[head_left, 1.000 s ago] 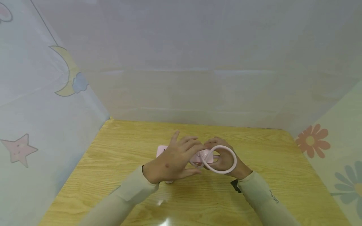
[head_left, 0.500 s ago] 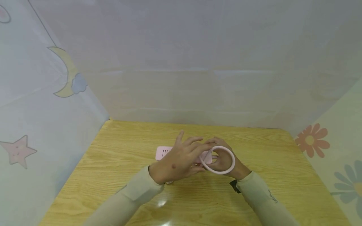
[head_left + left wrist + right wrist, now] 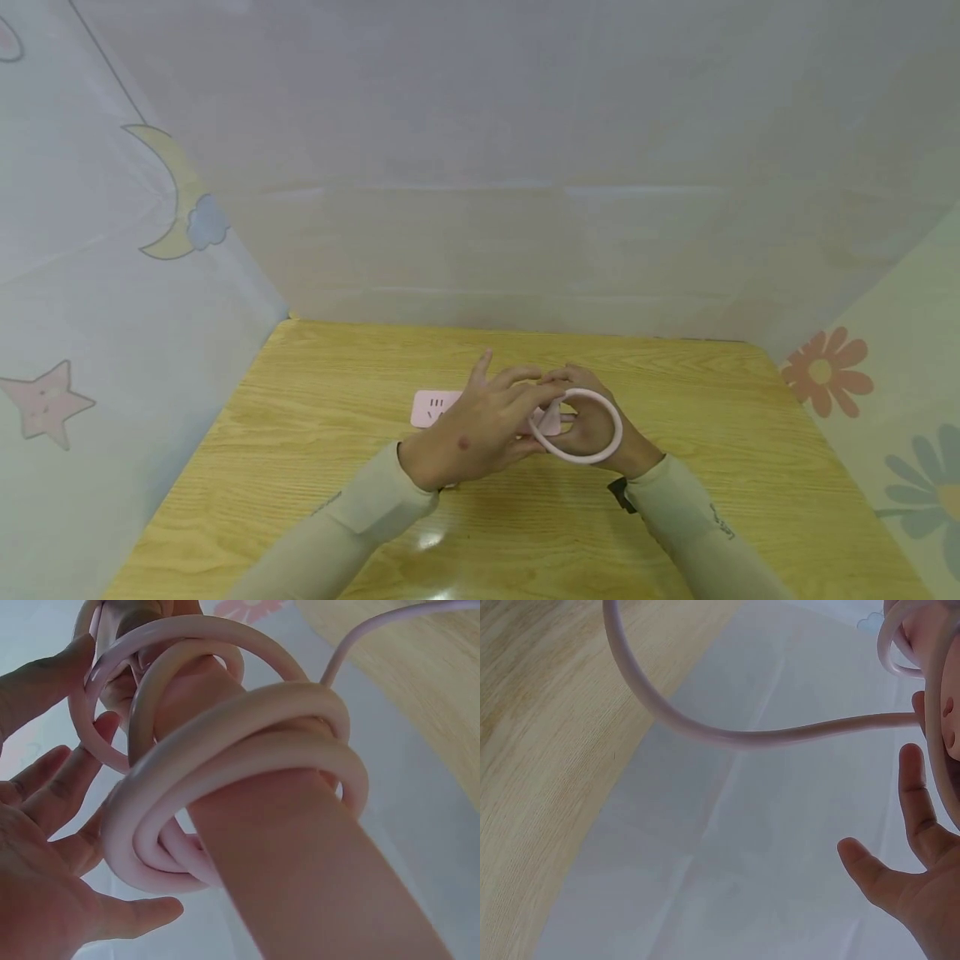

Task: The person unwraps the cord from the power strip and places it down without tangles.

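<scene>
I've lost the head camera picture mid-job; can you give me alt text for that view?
A pink power strip is held over a wooden table: the left hand covers its middle and touches a loop of cord, while the right hand, partly seen through that loop, holds the right end. Pale walls rise behind and on both sides.

The left hand (image 3: 482, 423) hides the middle of the power strip (image 3: 429, 407) and part of its cable (image 3: 577, 459). In the right wrist view, the edge cuts the right hand (image 3: 930, 889). Lettering (image 3: 722, 522) on the sleeve (image 3: 686, 517) behind it is too small to read.
</scene>
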Action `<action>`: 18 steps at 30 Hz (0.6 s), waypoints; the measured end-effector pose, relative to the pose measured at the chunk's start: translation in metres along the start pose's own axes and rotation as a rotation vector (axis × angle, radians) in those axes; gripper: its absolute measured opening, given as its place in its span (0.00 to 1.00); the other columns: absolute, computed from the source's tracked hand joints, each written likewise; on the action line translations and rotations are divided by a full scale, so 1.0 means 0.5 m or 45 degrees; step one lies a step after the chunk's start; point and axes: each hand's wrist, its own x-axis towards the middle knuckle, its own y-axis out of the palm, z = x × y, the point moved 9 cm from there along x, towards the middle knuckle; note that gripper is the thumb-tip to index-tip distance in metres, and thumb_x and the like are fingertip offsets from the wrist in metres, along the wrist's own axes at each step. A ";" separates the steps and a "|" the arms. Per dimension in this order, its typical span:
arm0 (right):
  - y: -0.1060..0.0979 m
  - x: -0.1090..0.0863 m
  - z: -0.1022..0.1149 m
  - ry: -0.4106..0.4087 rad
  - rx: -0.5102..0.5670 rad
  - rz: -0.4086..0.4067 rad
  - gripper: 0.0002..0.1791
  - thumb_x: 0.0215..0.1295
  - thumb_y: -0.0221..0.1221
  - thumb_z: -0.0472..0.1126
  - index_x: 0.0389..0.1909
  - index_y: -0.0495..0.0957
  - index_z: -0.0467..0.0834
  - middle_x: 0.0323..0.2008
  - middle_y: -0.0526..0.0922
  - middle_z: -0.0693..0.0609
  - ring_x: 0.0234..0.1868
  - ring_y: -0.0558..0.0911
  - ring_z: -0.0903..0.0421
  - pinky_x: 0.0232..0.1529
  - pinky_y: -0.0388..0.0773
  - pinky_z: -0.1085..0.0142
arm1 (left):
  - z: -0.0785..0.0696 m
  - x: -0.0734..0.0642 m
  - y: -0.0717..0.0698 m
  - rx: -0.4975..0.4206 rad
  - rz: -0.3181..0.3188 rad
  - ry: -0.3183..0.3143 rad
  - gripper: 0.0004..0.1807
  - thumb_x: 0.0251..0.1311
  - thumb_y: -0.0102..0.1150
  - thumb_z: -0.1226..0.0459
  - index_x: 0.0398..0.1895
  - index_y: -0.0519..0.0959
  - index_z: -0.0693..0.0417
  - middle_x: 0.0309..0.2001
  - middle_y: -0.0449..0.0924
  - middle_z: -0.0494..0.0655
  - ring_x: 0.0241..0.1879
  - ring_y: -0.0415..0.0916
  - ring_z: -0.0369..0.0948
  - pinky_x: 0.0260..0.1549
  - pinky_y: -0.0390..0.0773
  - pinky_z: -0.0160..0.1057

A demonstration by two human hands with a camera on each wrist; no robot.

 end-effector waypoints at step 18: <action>-0.009 0.002 0.014 -0.013 0.007 -0.042 0.30 0.62 0.57 0.67 0.44 0.82 0.43 0.38 0.84 0.43 0.38 0.81 0.47 0.47 0.70 0.31 | 0.001 -0.001 0.003 -0.105 0.056 -0.041 0.34 0.55 0.74 0.57 0.64 0.72 0.52 0.56 0.81 0.44 0.61 0.74 0.40 0.65 0.49 0.71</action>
